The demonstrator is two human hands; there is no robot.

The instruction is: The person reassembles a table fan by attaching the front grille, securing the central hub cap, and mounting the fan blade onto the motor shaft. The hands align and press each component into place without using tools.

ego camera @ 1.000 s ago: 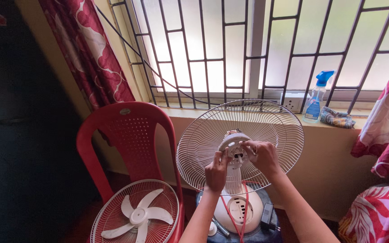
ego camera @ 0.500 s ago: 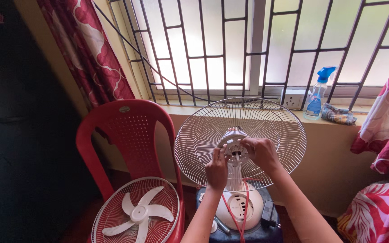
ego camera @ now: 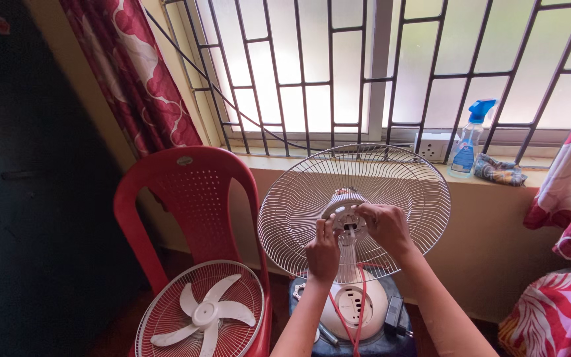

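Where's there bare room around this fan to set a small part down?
The window sill is bare between the red curtain and the wall socket; past that sit a spray bottle and a cloth. The red chair seat is filled by a guard with the blade. Around the fan base, both hands, cords and tools crowd it.

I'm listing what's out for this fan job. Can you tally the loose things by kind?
Wire fan guards: 2 (rear guard on the fan, front guard on the chair)
Fan blades: 1
Red plastic chairs: 1
Spray bottles: 1
Cloths: 1
Total: 6
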